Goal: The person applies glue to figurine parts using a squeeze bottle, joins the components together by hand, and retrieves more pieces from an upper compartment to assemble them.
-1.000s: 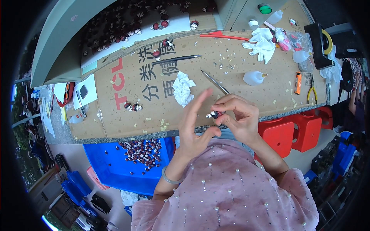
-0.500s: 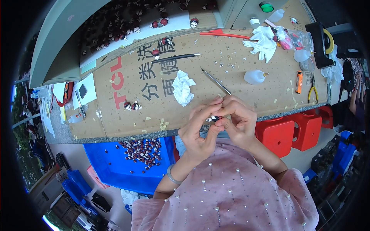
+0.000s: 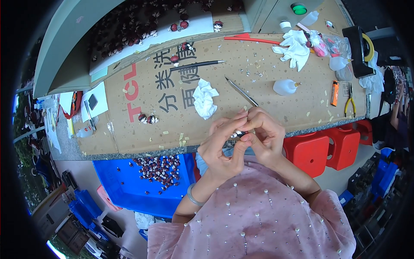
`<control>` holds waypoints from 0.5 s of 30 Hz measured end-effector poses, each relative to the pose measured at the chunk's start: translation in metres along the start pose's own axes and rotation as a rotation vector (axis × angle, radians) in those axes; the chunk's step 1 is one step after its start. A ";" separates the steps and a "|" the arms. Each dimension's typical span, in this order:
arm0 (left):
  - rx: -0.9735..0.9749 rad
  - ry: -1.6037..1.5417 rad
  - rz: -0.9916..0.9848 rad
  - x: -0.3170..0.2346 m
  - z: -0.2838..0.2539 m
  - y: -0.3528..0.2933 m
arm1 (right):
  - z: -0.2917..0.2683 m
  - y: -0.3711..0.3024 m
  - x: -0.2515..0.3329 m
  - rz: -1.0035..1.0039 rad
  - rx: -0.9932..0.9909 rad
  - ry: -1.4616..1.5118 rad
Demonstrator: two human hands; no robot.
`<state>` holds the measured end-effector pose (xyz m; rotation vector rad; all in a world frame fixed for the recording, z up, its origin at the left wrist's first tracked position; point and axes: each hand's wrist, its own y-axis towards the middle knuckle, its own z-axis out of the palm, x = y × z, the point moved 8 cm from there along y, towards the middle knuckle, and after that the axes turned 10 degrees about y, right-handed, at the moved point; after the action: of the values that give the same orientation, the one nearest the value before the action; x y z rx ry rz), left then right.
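In front of my chest, over the near edge of the table, both hands meet around a tiny doll figurine [image 3: 238, 134] with a dark head and pale body. My left hand [image 3: 221, 146] pinches it from the left between thumb and fingers. From the right, my right hand [image 3: 268, 137] closes thumb and index finger on it, and the fingers cover much of the figurine. Just beyond my fingertips lies a slim metal pointed tool [image 3: 242, 92] on the cardboard. A crumpled white tissue [image 3: 204, 99] rests to its left.
A blue bin [image 3: 114, 190] of small figurines stands below the table at left. More figurines fill a grey booth [image 3: 64, 54]. On the cardboard are a black tool [image 3: 198, 65], squeeze bottle [image 3: 284, 87], white glove [image 3: 295, 48] and yellow-handled pliers [image 3: 350, 104]. Red stools [image 3: 306, 153] stand at right.
Both hands have shifted very slightly to the left, still gripping the figurine. Nothing on the table has visibly moved.
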<state>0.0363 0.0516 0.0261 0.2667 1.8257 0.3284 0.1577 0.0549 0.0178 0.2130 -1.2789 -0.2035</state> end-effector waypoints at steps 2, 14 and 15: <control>-0.005 0.002 -0.010 0.001 0.000 -0.001 | 0.000 0.000 -0.002 0.020 -0.011 0.008; 0.023 -0.270 -0.160 0.017 0.002 -0.007 | 0.009 0.005 0.012 -0.054 0.009 -0.234; 0.023 -0.333 -0.188 0.020 0.003 -0.009 | 0.011 0.007 0.014 -0.054 0.006 -0.234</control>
<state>0.0337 0.0508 0.0044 0.1529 1.5120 0.1219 0.1514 0.0572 0.0351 0.2341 -1.5076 -0.2774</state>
